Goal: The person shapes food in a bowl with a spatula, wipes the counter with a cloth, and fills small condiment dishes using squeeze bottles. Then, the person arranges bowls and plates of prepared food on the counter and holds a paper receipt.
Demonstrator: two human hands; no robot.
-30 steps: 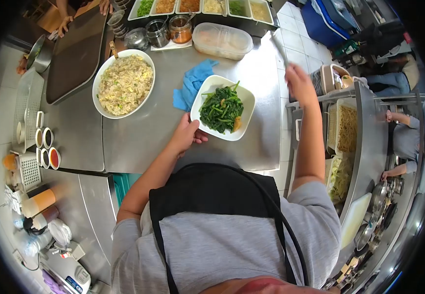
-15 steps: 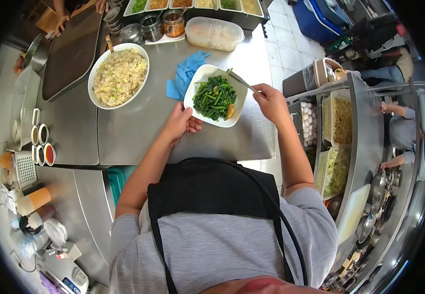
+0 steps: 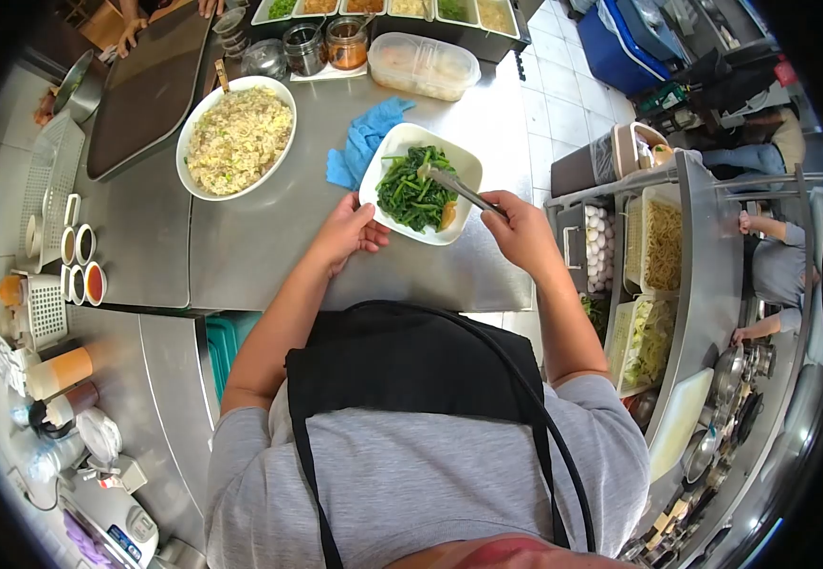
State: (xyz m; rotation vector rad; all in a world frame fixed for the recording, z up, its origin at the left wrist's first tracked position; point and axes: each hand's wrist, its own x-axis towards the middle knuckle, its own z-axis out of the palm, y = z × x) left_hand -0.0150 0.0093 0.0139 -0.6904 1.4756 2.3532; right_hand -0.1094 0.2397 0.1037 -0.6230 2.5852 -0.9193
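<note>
A square white bowl point(image 3: 469, 171) of cooked leafy greens point(image 3: 411, 190) sits on the steel counter. My left hand point(image 3: 353, 230) grips its near-left rim, thumb at the edge and fingers curled below. In my right hand point(image 3: 523, 231), closed around the handle, are metal tongs point(image 3: 464, 190) whose tips touch the top of the greens. A piece of something orange-brown lies at the right side of the greens. Just behind the bowl is a crumpled blue cloth point(image 3: 366, 142).
To the left stand an oval bowl of fried rice point(image 3: 241, 142) and a dark tray point(image 3: 146, 90). Behind are a lidded plastic container point(image 3: 424, 66), jars point(image 3: 347, 43) and topping bins. Sauce cups point(image 3: 96, 283) sit far left. Another person's hand point(image 3: 131, 36) rests by the tray.
The tongs' tips have moved left and down, from the bowl's far rim onto the greens. My right hand has shifted slightly left and lower. The left hand keeps its hold.
</note>
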